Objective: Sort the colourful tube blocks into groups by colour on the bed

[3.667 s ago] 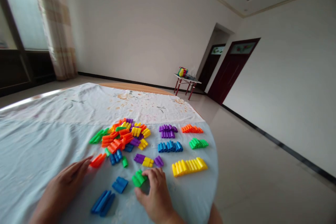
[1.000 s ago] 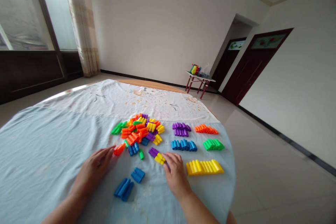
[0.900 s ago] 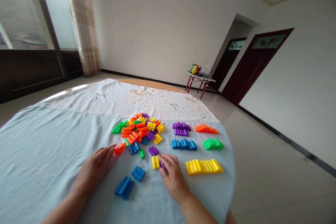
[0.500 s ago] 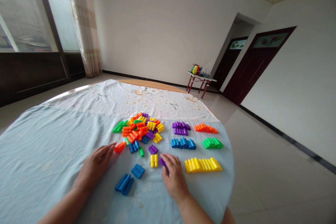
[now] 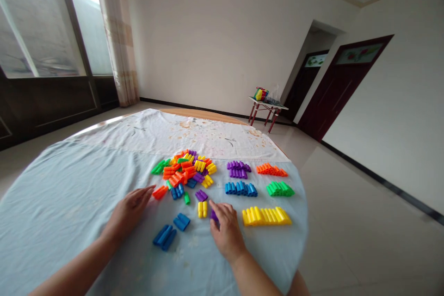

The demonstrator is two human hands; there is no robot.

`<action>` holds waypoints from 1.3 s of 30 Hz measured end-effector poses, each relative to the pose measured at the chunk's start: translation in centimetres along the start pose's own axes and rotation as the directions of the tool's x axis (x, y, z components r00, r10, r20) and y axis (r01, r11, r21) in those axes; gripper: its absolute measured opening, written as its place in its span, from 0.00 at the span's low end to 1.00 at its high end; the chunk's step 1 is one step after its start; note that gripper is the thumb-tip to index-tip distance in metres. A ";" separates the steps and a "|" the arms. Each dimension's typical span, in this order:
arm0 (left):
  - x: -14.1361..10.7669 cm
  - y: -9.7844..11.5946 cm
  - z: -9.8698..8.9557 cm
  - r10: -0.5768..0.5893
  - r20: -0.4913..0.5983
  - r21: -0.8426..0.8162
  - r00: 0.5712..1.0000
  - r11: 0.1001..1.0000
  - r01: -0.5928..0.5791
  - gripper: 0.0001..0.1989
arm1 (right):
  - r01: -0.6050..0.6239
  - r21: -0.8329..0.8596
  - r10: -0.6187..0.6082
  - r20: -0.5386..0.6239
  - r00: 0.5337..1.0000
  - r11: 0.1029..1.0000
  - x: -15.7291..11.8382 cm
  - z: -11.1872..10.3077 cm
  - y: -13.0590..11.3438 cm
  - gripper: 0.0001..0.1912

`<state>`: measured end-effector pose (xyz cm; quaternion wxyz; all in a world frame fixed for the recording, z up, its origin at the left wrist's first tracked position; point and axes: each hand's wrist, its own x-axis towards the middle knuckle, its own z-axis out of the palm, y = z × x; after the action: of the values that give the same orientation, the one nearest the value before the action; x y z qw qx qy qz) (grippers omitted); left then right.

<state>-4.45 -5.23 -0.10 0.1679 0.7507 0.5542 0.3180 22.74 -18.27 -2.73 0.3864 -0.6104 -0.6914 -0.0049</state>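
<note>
Plastic blocks shaped like joined tubes lie on the cloth. My right hand (image 5: 227, 231) has its thumb and index finger around a purple block (image 5: 214, 215), partly hidden by the fingers. Just left of it sits a yellow block (image 5: 202, 209), with another purple block (image 5: 201, 195) behind. My left hand (image 5: 133, 206) rests with fingers stretched out and holds nothing; its fingertips are close beside an orange block (image 5: 160, 192), and contact cannot be made out. Between my hands are a blue block (image 5: 181, 222) and a larger blue piece (image 5: 164, 237).
A mixed pile (image 5: 183, 171) of blocks lies ahead. To the right are sorted groups: purple (image 5: 237, 169), orange (image 5: 272, 169), blue (image 5: 241, 188), green (image 5: 280, 188) and yellow (image 5: 266, 216). The table's rounded edge (image 5: 305, 222) runs beyond them. A small table (image 5: 268, 103) stands far back.
The camera view has shifted slightly. The purple block at my right hand sits marginally nearer to me relative to the yellow block. My left hand stays beside the orange block.
</note>
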 end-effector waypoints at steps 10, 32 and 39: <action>2.7 -0.6 -0.4 0.050 -0.061 0.120 0.997 0.992 -0.043 0.26 | 0.080 0.016 -0.080 -0.002 0.997 0.997 -0.2 -0.7 0.1 0.36; 3.7 -5.3 2.4 0.078 0.012 0.158 0.997 0.984 -0.079 0.18 | -0.140 -0.012 0.140 0.006 0.990 0.990 0.1 -0.8 -0.6 0.22; 3.7 -4.4 1.9 0.006 0.029 0.107 1.000 0.994 -0.009 0.22 | -0.190 0.024 0.191 -0.121 0.974 0.982 6.6 -6.6 4.0 0.17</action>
<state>-5.72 -0.10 -3.06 0.1341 0.7652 0.5653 0.2775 29.94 -14.89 3.58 0.4307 -0.6700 -0.6046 -0.0009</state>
